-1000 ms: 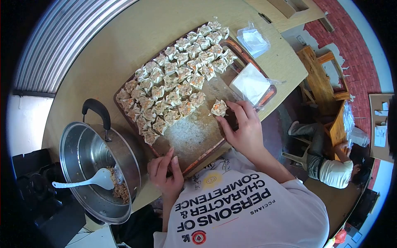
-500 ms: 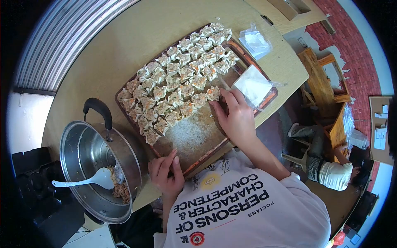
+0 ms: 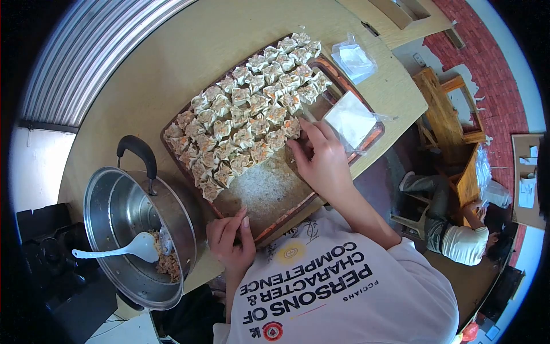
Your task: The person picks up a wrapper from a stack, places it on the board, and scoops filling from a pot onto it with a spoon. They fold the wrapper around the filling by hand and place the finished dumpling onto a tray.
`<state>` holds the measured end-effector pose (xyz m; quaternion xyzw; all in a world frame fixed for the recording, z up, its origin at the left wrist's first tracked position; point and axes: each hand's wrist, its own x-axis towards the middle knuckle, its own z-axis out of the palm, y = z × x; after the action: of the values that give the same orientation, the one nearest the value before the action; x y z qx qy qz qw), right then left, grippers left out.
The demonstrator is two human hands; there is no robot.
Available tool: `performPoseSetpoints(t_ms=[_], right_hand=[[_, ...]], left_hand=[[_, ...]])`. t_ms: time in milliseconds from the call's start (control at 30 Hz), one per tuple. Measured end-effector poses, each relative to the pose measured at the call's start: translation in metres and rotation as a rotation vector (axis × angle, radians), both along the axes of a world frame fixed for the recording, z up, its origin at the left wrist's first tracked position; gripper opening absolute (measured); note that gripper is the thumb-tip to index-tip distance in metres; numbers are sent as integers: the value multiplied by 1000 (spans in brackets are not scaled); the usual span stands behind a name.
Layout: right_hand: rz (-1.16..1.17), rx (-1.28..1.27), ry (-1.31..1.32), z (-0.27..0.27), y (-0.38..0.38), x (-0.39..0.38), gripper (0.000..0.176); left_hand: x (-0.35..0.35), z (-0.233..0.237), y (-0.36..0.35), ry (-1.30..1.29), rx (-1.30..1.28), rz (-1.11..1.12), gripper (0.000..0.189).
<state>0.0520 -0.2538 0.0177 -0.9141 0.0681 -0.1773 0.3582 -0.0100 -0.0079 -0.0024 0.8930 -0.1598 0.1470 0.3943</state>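
My right hand [image 3: 327, 163] has thumb and fingers closed around an open-topped dumpling [image 3: 291, 128] at the end of a row. That dumpling rests on the tray and touches its neighbours. Rows of similar dumplings [image 3: 240, 117] with orange-flecked filling cover the far and left part of the brown tray [image 3: 289, 209], whose bare part is dusted with white flour [image 3: 260, 186]. My left hand [image 3: 231, 241] lies at the tray's near edge, holding nothing, its fingers loosely bent and thumb apart. A stack of white wrappers [image 3: 350, 119] in clear plastic sits on the tray's right side, beyond my right hand.
A steel pot [image 3: 117, 200] with a black handle stands at the left, with minced filling [image 3: 167, 265] and a white spoon [image 3: 140, 247] inside. Another plastic packet [image 3: 354, 60] lies behind the tray. At the far right a person [image 3: 461, 243] is bent by wooden furniture.
My right hand has shifted slightly left, bringing the dumpling closer against the row. My left hand has stayed almost still.
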Motion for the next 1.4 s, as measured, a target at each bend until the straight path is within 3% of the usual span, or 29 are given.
performPoseSetpoints(t_ms=[167,267,367,467,667,900,1400], right_hand=[[38,72,60,24,-5,-22,35],[36,17,35,54,-24,-44,26],[-184,63,-79,60,-60,-57,9],[-309,11,-62,50,-93,-63,10],[8,-345,-172,29,-121,-65,22],[225,-386,-127,39,-129,-48,30],[238,-450,-49,44,-124,-43,38]], left_hand=[[0,2,-1,1,6,1,25],[0,1,-1,-18,0,-8,26],[-1,2,1,5,4,-7,26],[1,7,3,28,26,-42,24],[0,1,3,25,-24,-24,24],[-1,5,5,67,5,-40,21],[2,1,2,44,-52,-27,22]])
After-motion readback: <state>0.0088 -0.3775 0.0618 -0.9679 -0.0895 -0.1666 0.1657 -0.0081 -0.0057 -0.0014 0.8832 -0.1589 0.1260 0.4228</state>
